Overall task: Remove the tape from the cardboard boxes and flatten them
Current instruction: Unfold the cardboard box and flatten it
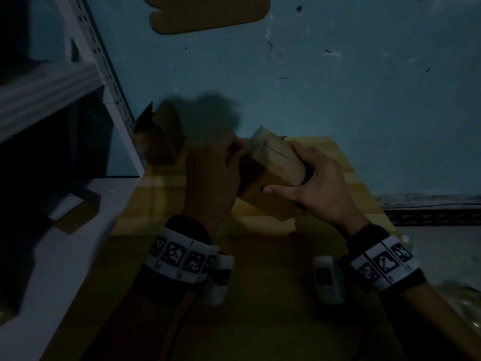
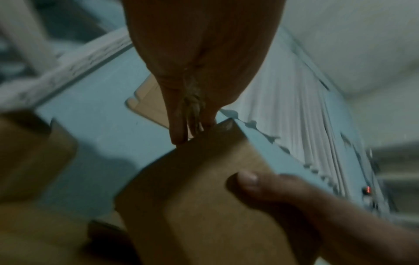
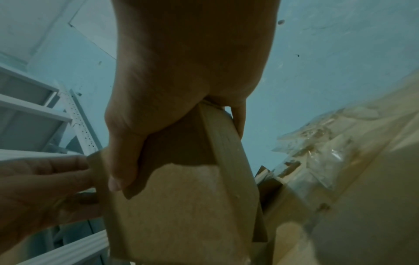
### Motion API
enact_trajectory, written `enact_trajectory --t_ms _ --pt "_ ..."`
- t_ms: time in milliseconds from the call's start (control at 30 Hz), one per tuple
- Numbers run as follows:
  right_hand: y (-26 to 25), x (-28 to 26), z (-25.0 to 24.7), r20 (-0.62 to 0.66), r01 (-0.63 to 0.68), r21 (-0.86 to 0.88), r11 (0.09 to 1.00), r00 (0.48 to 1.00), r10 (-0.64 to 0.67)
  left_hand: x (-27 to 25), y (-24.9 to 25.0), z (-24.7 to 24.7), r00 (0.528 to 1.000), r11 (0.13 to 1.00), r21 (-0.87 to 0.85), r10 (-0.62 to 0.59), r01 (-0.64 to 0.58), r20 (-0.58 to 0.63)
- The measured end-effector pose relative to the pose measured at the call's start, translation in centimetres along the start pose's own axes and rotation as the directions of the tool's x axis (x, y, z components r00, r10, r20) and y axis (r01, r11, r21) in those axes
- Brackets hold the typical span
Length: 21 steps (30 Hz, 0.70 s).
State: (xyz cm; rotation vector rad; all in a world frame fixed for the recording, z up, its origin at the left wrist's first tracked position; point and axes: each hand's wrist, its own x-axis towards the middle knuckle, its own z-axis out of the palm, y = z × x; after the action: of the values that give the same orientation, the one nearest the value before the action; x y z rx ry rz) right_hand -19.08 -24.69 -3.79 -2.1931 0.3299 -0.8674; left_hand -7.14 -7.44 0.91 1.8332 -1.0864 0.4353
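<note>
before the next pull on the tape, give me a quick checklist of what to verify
1. Right hand grips the box: ok.
2. Left hand pinches at the box's top edge: ok.
3. Tape end actually between the left fingers: cannot tell, too dim.
4. Box lifted off the table: ok.
5. Other box clear of the hands: ok.
6. Tape already off: not ok.
</note>
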Motion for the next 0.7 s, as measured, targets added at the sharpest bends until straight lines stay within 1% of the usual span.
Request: enact_trajectory --t_ms 100,167,333,433,533,600,700 --pt "-0.2 -0.09 -0.02 -0.005 -0.003 0.006 1.0 1.0 0.003 0.19 -0.26 0.1 0.995 0.992 0.068 0.103 -0.102 -0.004" --pt "-0.18 -0.18 0.0 -0.009 -0.008 0.025 1.0 1.0 0.008 0.3 -0.46 0.04 0.988 0.985 0.08 0.154 -0.154 0.006" --pt "-0.08 -0.16 -0.13 -0.008 -0.005 0.063 0.998 1.0 0.005 0.46 -0.13 -0.43 0.985 0.985 0.02 0.17 -0.169 -0.036" --pt "0.2 -0.09 -0.17 0.008 0.003 0.075 0.997 1.0 -0.003 0.44 0.0 -0.45 0.995 0.993 -0.08 0.088 -0.091 -0.043" --pt "0.36 0.03 -0.23 -0.004 0.001 0.015 1.0 1.0 -0.001 0.32 0.19 -0.43 0.999 0.981 -0.191 -0.035 0.032 -0.013" --pt "0.47 0.1 -0.37 -0.012 0.007 -0.026 1.0 1.0 -0.007 0.4 0.32 -0.53 0.992 0.958 -0.259 -0.122 0.124 0.024" --pt "0.54 0.0 -0.46 -0.013 0.009 -0.081 0.997 1.0 -0.01 0.51 0.39 -0.7 0.967 0.902 -0.349 -0.248 0.254 0.062"
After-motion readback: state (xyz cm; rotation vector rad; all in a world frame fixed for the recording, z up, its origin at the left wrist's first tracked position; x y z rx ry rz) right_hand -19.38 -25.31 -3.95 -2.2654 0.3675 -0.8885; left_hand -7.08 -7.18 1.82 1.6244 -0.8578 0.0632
